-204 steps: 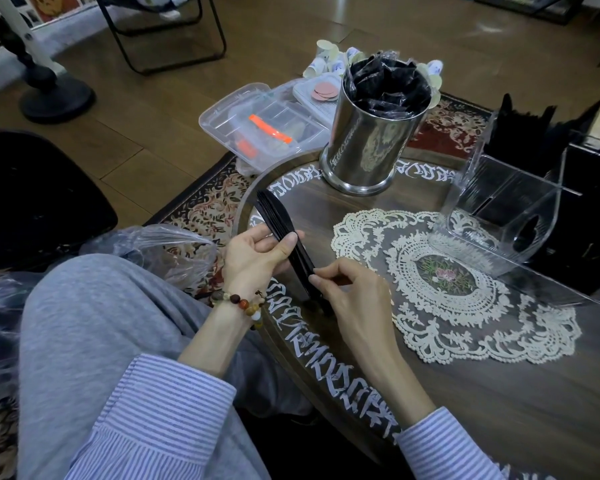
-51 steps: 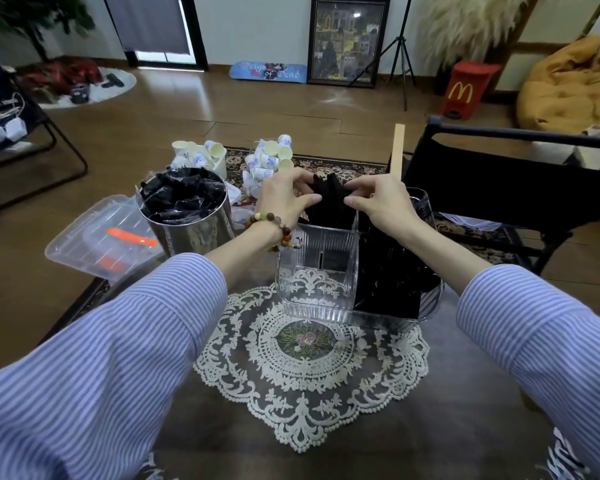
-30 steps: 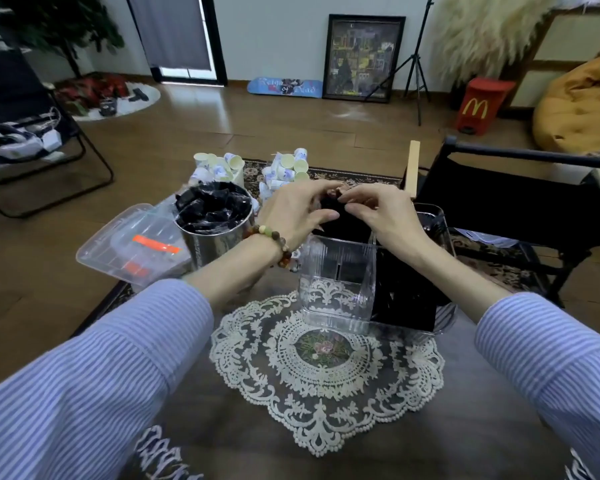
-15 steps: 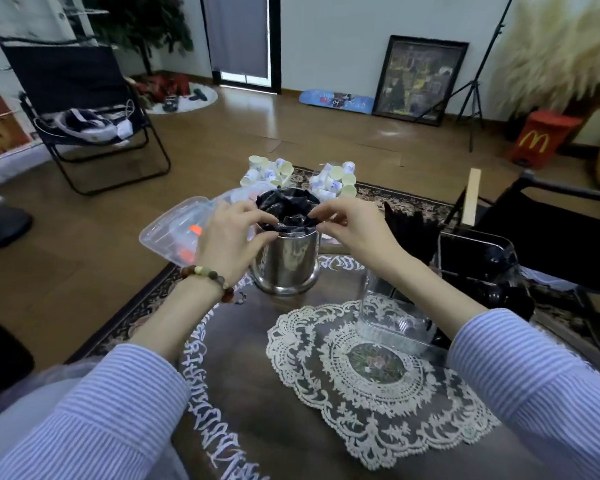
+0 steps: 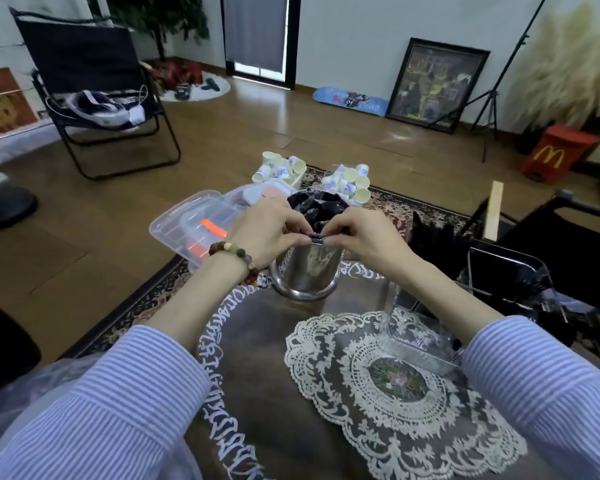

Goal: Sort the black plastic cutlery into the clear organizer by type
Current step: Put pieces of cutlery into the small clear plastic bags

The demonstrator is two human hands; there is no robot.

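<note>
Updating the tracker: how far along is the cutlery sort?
Partly done: the clear organizer already holds black cutlery in its far compartments, while the near one looks empty. In hand: left hand and right hand both pinch a wrapped black piece at the rim of the metal canister. Left: the canister looks full of wrapped pieces.

Hands hide the near rim of the steel cup [image 5: 305, 271]. Right forearm covers part of the clear organizer [image 5: 416, 337]; cutlery types inside unreadable.

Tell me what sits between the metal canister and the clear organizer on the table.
In the head view, only bare dark tabletop with white lettering separates the metal canister from the clear organizer; the right forearm passes above it.
</note>
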